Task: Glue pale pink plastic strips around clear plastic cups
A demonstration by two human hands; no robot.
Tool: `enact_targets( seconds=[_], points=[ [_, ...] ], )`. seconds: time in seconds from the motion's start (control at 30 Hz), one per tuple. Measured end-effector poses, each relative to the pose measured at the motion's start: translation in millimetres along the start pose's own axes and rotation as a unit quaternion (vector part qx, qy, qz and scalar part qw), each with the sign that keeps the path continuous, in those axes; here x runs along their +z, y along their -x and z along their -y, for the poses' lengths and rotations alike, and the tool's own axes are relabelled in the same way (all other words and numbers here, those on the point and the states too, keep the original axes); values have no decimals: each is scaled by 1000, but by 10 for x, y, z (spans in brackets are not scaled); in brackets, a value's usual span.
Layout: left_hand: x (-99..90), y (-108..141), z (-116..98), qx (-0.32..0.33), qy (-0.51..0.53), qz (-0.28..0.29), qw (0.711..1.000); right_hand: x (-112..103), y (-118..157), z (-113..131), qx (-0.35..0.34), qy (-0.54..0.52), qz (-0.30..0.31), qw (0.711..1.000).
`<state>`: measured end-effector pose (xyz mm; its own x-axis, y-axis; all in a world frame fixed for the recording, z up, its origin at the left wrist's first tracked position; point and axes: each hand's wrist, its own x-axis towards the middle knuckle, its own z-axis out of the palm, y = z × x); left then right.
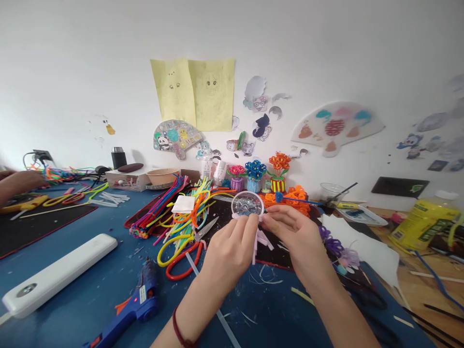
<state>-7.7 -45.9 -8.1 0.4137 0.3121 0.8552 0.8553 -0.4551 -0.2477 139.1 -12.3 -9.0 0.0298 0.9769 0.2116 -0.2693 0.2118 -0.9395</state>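
Note:
Between my hands a small clear round plastic cup (pixel 247 203) is tilted so that its mouth ring faces away from the wall of my fingers. My left hand (pixel 232 246), a dark red band on its wrist, is closed on the cup's near edge. Pale pink fuzzy pipe cleaner (pixel 261 240) shows along that edge and hangs below it. The fingers of my right hand (pixel 292 227) pinch at the cup's right side, on the pale pink pipe cleaner as far as I can see. My fingers partly hide both things.
Left of my hands lie red-and-yellow scissors (pixel 181 258), a blue glue gun (pixel 134 302) and bundled pipe cleaners (pixel 159 212). Small potted pipe-cleaner flowers (pixel 255 171) stand behind. A yellow bottle (pixel 422 220) is at right. Another person's hand (pixel 27 181) is at far left.

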Motion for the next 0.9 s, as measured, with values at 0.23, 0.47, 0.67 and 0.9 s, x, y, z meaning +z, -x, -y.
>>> enact_targets(
  seconds=[0.23, 0.47, 0.67, 0.9],
  points=[
    [19, 12, -1, -4, 0, 2, 1000, 18, 1, 5, 13, -4, -4, 1000],
    [46, 31, -3, 0, 35, -20, 999, 41, 9, 16, 13, -14, -22, 1000],
    [64, 73, 40, 14, 62, -51, 997, 19, -15, -25, 22, -23, -22, 999],
    [84, 91, 32, -27, 87, -45, 995, 21, -17, -32, -35, 28, -8, 999]
  ],
)
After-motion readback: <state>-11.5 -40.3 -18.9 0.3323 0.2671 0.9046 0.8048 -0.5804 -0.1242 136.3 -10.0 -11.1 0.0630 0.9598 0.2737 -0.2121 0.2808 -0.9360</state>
